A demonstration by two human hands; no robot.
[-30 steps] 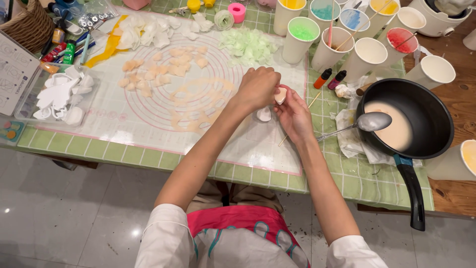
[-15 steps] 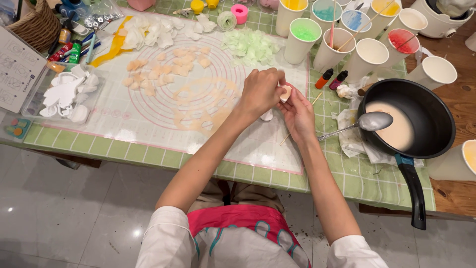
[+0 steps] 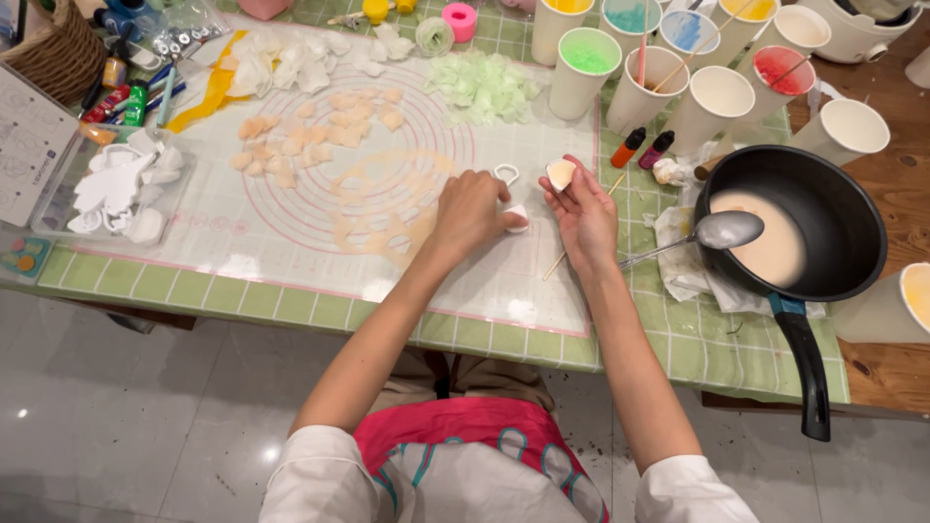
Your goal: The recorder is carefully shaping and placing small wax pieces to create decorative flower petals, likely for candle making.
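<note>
mat [image 3: 291, 242] crowded: petals [image 3: 339, 107], cups [image 3: 717, 97], pan [image 3: 823, 208].

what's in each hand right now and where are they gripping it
The right hand holds a small pale petal-like piece at its lower edge with the fingertips. The left hand pinches a small white piece against the mat.

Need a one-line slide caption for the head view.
Right hand holds a pale petal-shaped piece; left hand touches a small white piece on the silicone mat.

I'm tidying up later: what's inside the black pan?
The black pan holds a pale creamy liquid, with a metal spoon resting over its rim. The liquid covers the bottom beneath it.
</note>
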